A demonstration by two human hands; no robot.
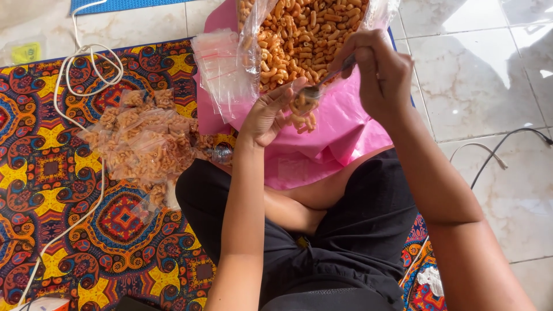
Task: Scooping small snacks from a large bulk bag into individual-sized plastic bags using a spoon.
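Right hand clamped on a spoon of macaroni snacks, left hand pinching a small clear bag beneath it, near the big open snack bag; filled packets lie left on the patterned mat.

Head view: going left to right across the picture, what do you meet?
White cord → pile of small filled clear snack bags → stack of empty clear plastic bags → left hand → metal spoon → right hand → black cable.
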